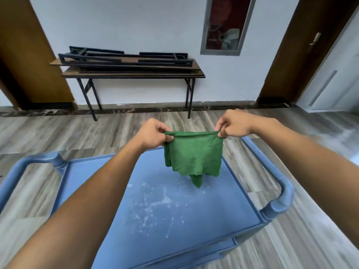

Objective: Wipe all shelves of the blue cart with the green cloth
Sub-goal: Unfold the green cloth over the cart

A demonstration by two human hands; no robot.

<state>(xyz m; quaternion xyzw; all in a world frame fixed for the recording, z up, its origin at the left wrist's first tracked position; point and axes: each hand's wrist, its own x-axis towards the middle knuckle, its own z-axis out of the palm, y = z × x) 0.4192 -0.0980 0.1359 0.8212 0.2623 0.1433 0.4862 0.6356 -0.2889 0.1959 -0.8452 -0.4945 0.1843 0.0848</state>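
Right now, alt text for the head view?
The left hand and right hand each pinch a top corner of the green cloth, which hangs over the white-smudged top shelf of the blue cart. A dark folding table stands by the wall behind.

Rear of the room. A white wall [136,26] ran between two brown wooden doors, the left door [25,55] and the right door [303,55]. Against the wall stood a dark folding table [134,74], with folded tables [124,60] stacked legs-up on it. A grey-framed glazed niche [225,26] was set in the wall to its upper right. The floor [58,133] was grey wood-grain plank, edged by a dark stone strip [155,109].
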